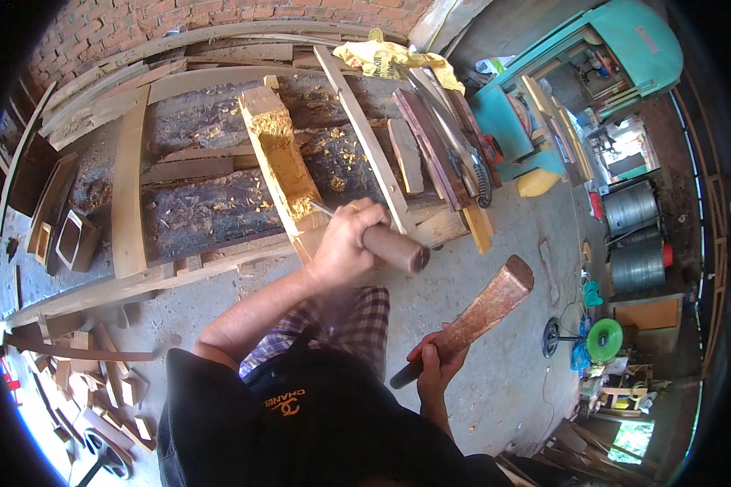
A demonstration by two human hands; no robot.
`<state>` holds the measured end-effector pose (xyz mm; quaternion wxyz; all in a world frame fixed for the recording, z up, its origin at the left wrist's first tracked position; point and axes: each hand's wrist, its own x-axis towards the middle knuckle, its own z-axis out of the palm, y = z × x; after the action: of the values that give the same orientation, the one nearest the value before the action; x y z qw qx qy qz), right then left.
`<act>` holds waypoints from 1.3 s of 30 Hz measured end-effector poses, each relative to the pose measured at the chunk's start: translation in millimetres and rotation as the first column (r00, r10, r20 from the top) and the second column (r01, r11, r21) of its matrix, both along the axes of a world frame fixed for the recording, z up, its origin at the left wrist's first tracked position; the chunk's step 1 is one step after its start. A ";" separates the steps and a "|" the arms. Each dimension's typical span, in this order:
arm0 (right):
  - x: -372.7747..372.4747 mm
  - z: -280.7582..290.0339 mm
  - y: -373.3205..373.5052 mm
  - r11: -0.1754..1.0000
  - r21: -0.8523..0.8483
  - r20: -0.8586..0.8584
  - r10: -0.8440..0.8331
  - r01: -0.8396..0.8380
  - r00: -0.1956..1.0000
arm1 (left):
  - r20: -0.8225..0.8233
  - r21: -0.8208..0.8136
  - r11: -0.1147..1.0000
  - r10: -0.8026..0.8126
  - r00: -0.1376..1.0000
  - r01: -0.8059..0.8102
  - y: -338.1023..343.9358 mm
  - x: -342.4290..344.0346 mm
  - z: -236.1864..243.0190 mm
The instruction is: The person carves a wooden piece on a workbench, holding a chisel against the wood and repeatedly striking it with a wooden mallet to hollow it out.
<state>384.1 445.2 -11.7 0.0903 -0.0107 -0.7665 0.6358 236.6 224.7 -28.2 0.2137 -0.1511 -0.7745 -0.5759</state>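
Dark fabric of the person's shirt (317, 430) fills the lower middle of the view, closest to the lens, with checked trousers (345, 325) just above it. From there 2 bare forearms reach out. The right hand (434, 365) has its grip closed around the thin end of a wooden mallet (483, 312), whose thick, reddish head is raised toward the upper right, clear of everything else. The left hand (341, 243) has its grip wrapped tight around the brown round handle of a chisel (386, 243); the handle's butt end points right, toward the mallet, and the thin metal blade runs left into the pale workpiece.

That carved wooden block (280, 158) lies tilted across the surface (203, 211), a dark, rough slab strewn with yellow wood chips (244, 195). Its freshly cut faces are light yellow. 1 long pale plank (128, 187) lies to its left, and a narrow curved slat (365, 138) to its right. Farther right sit a yellow cloth (390, 58) and a turquoise machine (593, 73).
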 end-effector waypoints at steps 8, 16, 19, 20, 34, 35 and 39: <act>1.1 -0.5 -4.7 0.998 -0.033 0.017 -0.048 0.049 0.999 | -0.072 -0.096 0.995 -0.033 0.997 0.026 0.6 12.2 -1.9; 0.9 -5.8 -3.8 1.000 -0.002 -0.010 -0.017 0.017 1.000 | -0.132 -0.142 0.988 -0.078 0.988 0.059 3.5 20.7 -12.1; -0.3 -3.7 -7.0 0.999 -0.030 -0.019 -0.024 0.023 1.000 | -0.110 -0.122 0.989 -0.102 0.989 0.089 0.7 20.5 -13.7; -0.5 -1.3 -6.7 1.000 0.010 -0.009 0.002 -0.002 1.000 | -0.068 -0.157 0.982 -0.118 0.991 0.106 -0.3 20.6 -14.1; 15.1 -23.3 4.4 0.983 0.182 0.098 -0.018 0.000 0.995 | -0.060 -0.239 0.960 -0.167 0.984 0.148 -0.1 24.7 -21.1; 17.5 -20.3 7.7 0.997 0.074 0.130 -0.022 0.012 0.991 | -0.050 -0.239 0.958 -0.173 0.984 0.157 -0.2 25.4 -21.2; 19.6 -11.8 15.9 0.968 0.126 -0.162 0.238 -0.219 0.958 | -0.054 -0.219 0.960 -0.191 0.980 0.175 -0.7 23.8 -21.3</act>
<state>403.7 461.1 -23.6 0.0839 0.1388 -0.7846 0.5985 260.4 224.0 -49.6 0.1706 -0.2657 -0.8059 -0.5008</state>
